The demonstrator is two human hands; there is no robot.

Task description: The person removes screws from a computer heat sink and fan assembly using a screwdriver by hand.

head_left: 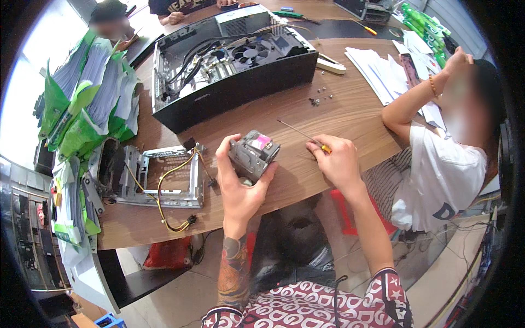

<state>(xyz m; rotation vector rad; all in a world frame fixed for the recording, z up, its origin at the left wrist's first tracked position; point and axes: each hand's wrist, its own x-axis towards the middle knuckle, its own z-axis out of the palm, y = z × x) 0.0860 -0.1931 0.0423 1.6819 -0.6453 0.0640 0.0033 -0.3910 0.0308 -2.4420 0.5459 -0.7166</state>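
Note:
My left hand [240, 191] is closed around a small grey metal box-shaped computer part [252, 156] with a pink sticker, holding it tilted over the table's near edge. In my right hand [340, 161] is a screwdriver [296, 129] with a yellow handle; its thin shaft points up and left, its tip apart from the part. Beyond my hands lies an opened desktop computer case [235, 94], with a fan, cables and circuit board showing inside. Left of my left hand rests a metal frame [170, 201] with yellow and black cables [160, 191].
Several small screws [315, 101] lie on the wooden table [350, 123]. Paper stacks in green wrapping [82, 131] line the left side. White papers [369, 71] and a seated person in a white shirt [445, 169] are at right. Another screwdriver [365, 27] lies farther back.

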